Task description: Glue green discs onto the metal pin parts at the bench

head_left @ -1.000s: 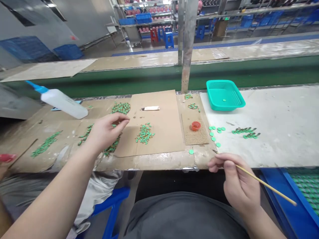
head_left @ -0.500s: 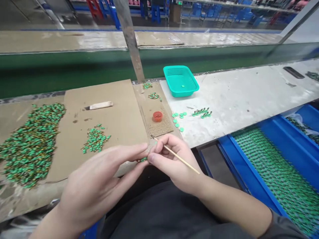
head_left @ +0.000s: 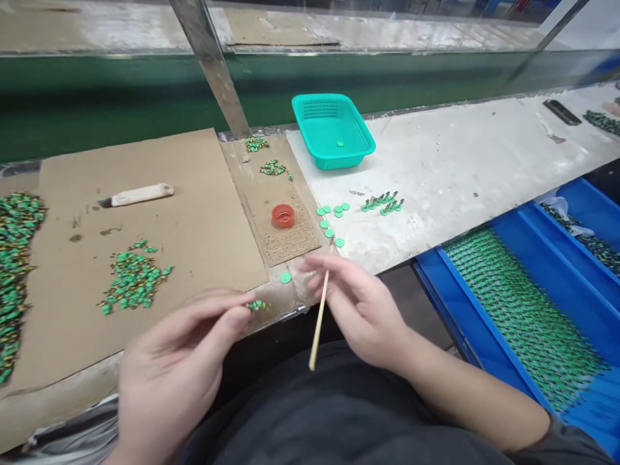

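Observation:
My left hand [head_left: 186,355] pinches a small green-and-gold piece [head_left: 258,305] between thumb and fingertips, near the table's front edge. A thin wooden stick [head_left: 319,323] runs through my right hand [head_left: 356,300], held between the fingers with its lower end toward my body. The fingertips of that hand are slightly blurred and stretch toward a loose green disc [head_left: 285,278] on the table edge, apart from it. Just beyond the right hand lie several more green discs [head_left: 329,233]. A red cap [head_left: 283,216] sits on a narrow cardboard strip [head_left: 261,187].
On the large cardboard [head_left: 194,213] are a pile of green-and-gold pieces [head_left: 133,281] and a pale-handled tool [head_left: 140,195]. A bigger heap [head_left: 17,258] lies far left. A turquoise basket [head_left: 334,160] stands behind the discs. Blue trays [head_left: 513,239] are at lower right.
My hands have come apart: the left moved left with the small piece, the right uncovered a green disc. The stick has swung more upright. The view has shifted right and down.

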`<action>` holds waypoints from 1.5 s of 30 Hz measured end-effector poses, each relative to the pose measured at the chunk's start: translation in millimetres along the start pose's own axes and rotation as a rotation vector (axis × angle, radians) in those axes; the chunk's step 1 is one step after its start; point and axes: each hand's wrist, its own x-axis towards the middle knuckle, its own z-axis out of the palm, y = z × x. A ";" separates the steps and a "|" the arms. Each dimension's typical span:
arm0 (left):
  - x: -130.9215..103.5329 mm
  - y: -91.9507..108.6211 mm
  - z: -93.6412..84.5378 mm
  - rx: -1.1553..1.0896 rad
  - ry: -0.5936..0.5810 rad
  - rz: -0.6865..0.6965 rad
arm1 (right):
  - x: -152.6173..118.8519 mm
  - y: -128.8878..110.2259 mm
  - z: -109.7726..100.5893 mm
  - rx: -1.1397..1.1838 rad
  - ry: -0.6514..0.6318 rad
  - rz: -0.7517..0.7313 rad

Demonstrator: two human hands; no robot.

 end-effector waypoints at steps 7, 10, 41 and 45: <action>44.4 -9.5 10.8 0.327 -0.180 0.278 | 32.0 6.1 -27.0 -0.258 0.085 -0.311; 45.3 -17.1 15.5 0.366 -0.194 0.291 | 37.3 10.5 -22.7 -0.219 0.127 -0.315; 44.6 -16.6 20.1 0.491 -0.303 0.515 | 34.7 -10.0 -44.6 -0.691 -0.176 -0.227; 43.1 -14.4 21.0 0.451 -0.298 0.474 | 34.0 -4.6 -44.5 -0.681 -0.201 -0.184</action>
